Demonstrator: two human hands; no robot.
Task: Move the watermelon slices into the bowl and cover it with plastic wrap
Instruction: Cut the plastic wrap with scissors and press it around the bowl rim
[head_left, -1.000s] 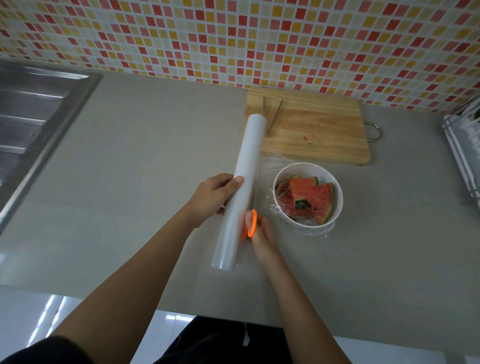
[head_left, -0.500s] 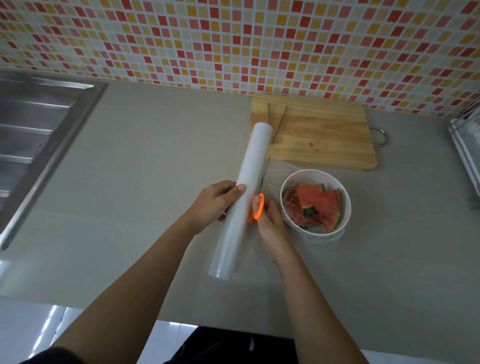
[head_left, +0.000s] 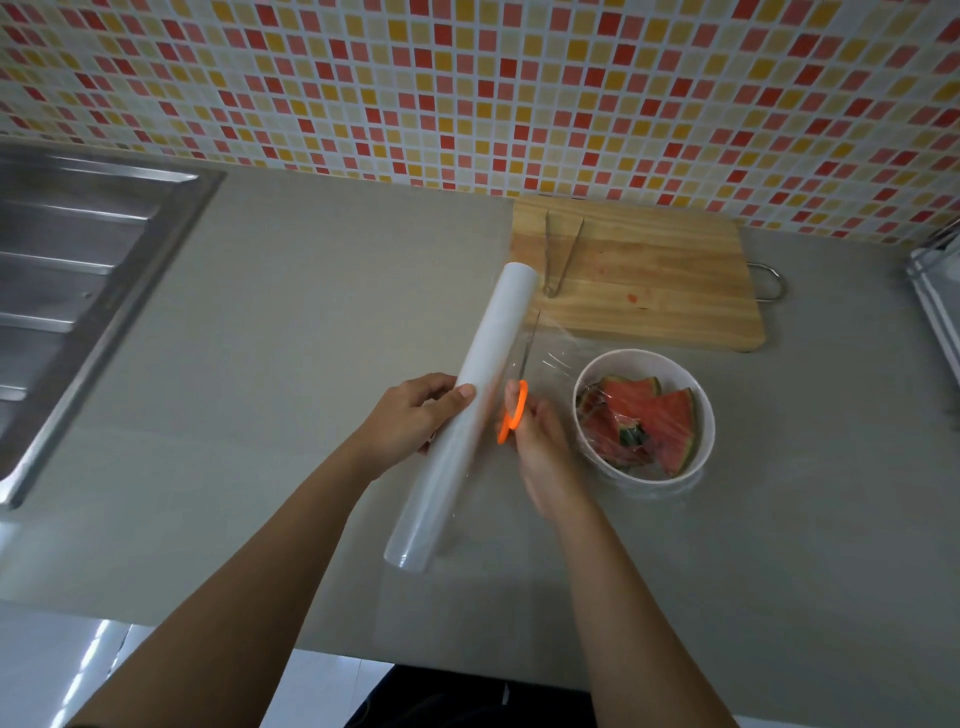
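A white bowl (head_left: 704, 415) on the grey counter holds red watermelon slices (head_left: 652, 415) under a sheet of clear plastic wrap (head_left: 558, 358) that stretches left toward the roll. My left hand (head_left: 410, 421) grips the long white plastic wrap roll (head_left: 467, 410), which slants from near the counter's front up toward the cutting board. My right hand (head_left: 545, 452) holds orange-handled scissors (head_left: 514, 415), their blades pointing away along the film between roll and bowl.
A wooden cutting board (head_left: 649, 275) with metal tongs (head_left: 558, 254) on it lies behind the bowl against the tiled wall. A steel sink drainer (head_left: 78, 291) fills the left side. A dish rack (head_left: 935, 312) edges in at far right.
My right hand with the scissors has advanced away from me along the film beside the roll. The left hand keeps its grip on the roll.
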